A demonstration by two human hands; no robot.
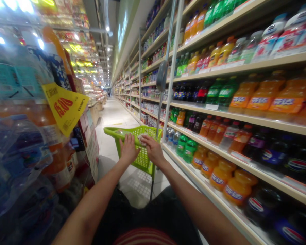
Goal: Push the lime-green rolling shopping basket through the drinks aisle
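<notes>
A bright green shopping cart [145, 160] stands in the aisle ahead of me, its handle bar [114, 133] nearest me. My left hand [129, 148] lies on the handle bar with its fingers curled over it. My right hand [153, 148] is beside it on the cart's rim, fingers pressed down on a small pale cloth or paper [142, 139]. Both forearms reach forward from the bottom of the view.
Shelves [244, 119] of orange, green and dark soda bottles line the right side, close to my right arm. A stack of wrapped bottles [22, 143] with a yellow price tag [65, 107] crowds the left. A metal pole [168, 78] rises beside the cart. The tiled aisle [114, 112] runs ahead.
</notes>
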